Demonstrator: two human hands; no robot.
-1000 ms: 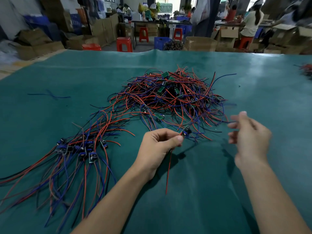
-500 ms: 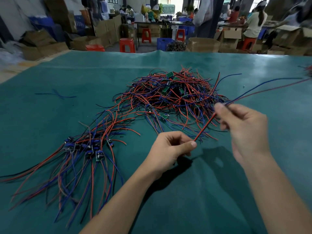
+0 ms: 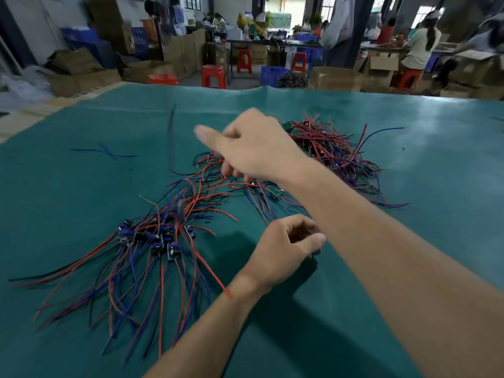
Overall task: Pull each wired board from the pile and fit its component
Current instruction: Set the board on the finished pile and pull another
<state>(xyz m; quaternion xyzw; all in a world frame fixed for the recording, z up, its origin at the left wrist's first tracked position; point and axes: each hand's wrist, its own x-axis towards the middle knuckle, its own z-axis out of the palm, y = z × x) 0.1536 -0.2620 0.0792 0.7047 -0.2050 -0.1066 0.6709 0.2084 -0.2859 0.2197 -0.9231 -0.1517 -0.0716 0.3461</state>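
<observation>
My right hand (image 3: 253,151), blurred, had swung across to mid-frame, its grip impossible to tell. My left hand (image 3: 283,246) had emptied, curled low centre. The finished board seemingly joined the fitted boards (image 3: 161,236) lower left; the pile (image 3: 327,148) waited upper right.

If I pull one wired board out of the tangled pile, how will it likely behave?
Probably floppy: the thin wires in the tangled pile curve and droop everywhere. It will likely snag, since the red and blue leads interlace. The small green board looks light, so it should lift easily once freed.
</observation>
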